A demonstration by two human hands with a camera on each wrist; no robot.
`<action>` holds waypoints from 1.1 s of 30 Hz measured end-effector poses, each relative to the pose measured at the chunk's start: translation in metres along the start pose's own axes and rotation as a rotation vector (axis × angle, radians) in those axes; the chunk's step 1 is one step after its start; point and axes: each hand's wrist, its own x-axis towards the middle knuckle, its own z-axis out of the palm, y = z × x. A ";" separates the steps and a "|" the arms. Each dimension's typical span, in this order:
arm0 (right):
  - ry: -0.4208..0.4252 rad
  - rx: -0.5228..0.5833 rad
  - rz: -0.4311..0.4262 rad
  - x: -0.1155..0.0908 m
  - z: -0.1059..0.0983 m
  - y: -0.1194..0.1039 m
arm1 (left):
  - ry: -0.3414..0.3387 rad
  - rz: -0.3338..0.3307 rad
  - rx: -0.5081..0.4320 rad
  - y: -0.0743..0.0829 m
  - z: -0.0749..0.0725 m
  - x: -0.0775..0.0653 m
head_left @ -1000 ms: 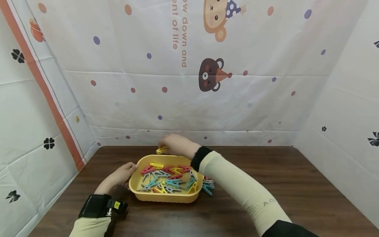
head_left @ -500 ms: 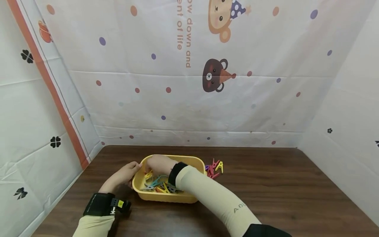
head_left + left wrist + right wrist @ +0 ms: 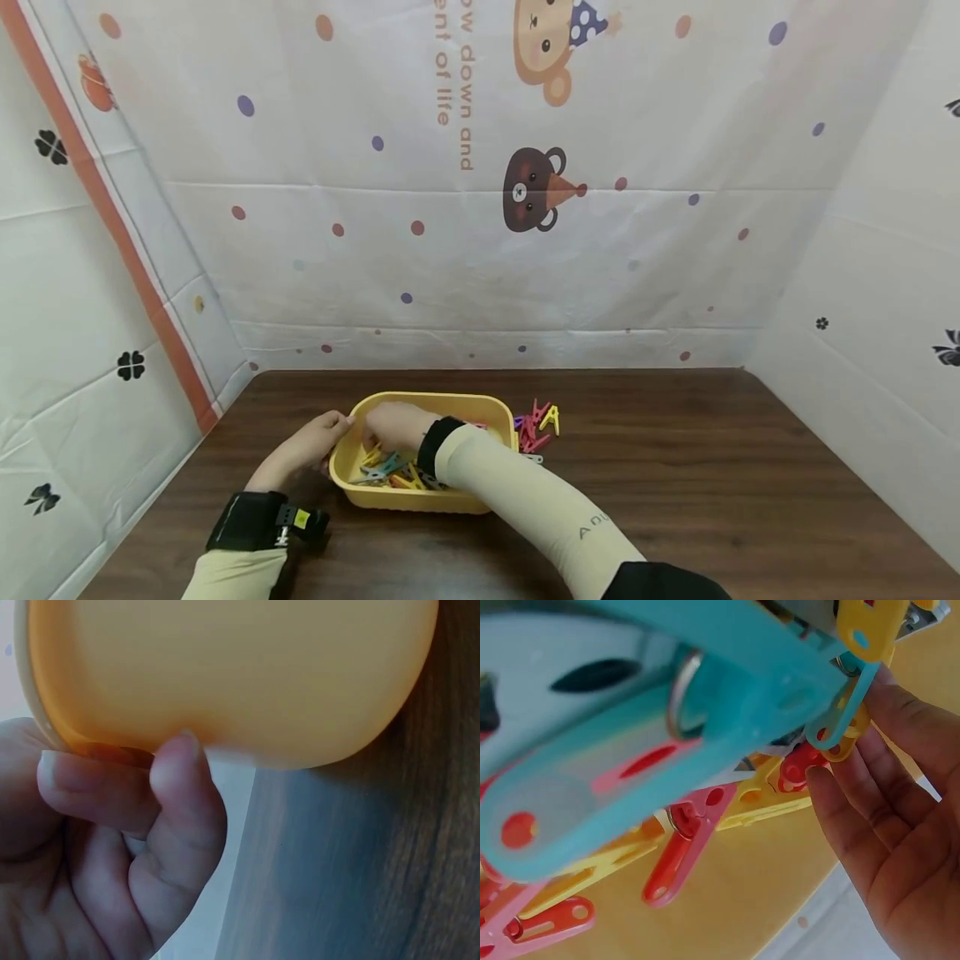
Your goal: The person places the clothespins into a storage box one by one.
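A yellow plastic tub (image 3: 427,500) stands on the table and holds several clothespins (image 3: 388,465) in teal, grey, yellow and red. My left hand (image 3: 303,450) grips its left end. In the left wrist view the fingers of that left hand (image 3: 135,825) curl at the edge of the tub wall (image 3: 247,675). My right hand (image 3: 397,425) reaches down inside the tub at its left half. Seen from the right wrist, the right hand (image 3: 907,802) has thumb and fingers around a yellow clothespin (image 3: 861,724). A large teal clothespin (image 3: 742,697) partly covers the fingertips' surroundings.
Just right of the tub, a small pile of red, yellow, purple and grey clothespins (image 3: 534,429) lies on the dark wooden table (image 3: 660,467). A white printed curtain (image 3: 450,275) closes off the back. The right forearm (image 3: 525,492) crosses over the tub's front right corner.
The right hand has moved from behind the tub's far rim, where it held a yellow clothespin, down into the tub. The left hand keeps its grip on the tub.
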 end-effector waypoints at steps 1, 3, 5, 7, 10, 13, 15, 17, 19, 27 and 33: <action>-0.001 0.001 0.002 0.000 0.000 -0.001 | 0.000 -0.003 -0.003 0.000 0.000 0.000; -0.004 -0.005 0.009 -0.001 0.001 -0.002 | 0.002 -0.004 -0.002 0.000 0.001 -0.001; -0.009 -0.015 0.022 -0.001 0.001 -0.003 | 0.008 -0.005 -0.002 0.000 0.001 -0.001; -0.014 -0.020 0.029 -0.002 0.001 -0.002 | 0.016 -0.005 -0.004 0.000 0.002 -0.001; -0.025 0.000 0.024 -0.004 0.000 0.001 | 0.021 0.001 0.002 0.001 0.004 0.000; -0.008 0.018 0.008 -0.008 -0.008 0.007 | 0.033 -0.004 0.012 0.001 0.005 0.001; 0.018 0.036 -0.003 -0.014 -0.018 0.014 | 0.040 -0.012 0.016 0.001 0.004 0.002; 0.064 0.058 -0.020 -0.024 -0.032 0.021 | 0.046 -0.017 0.019 0.000 0.003 0.002; 0.106 0.088 -0.029 -0.036 -0.045 0.029 | 0.052 -0.022 0.013 -0.002 0.003 0.001; 0.273 0.114 0.039 -0.088 -0.087 0.070 | 0.056 -0.014 0.006 -0.002 0.005 0.000; 0.353 0.166 0.135 -0.126 -0.097 0.108 | 0.053 -0.009 0.004 -0.002 0.002 0.002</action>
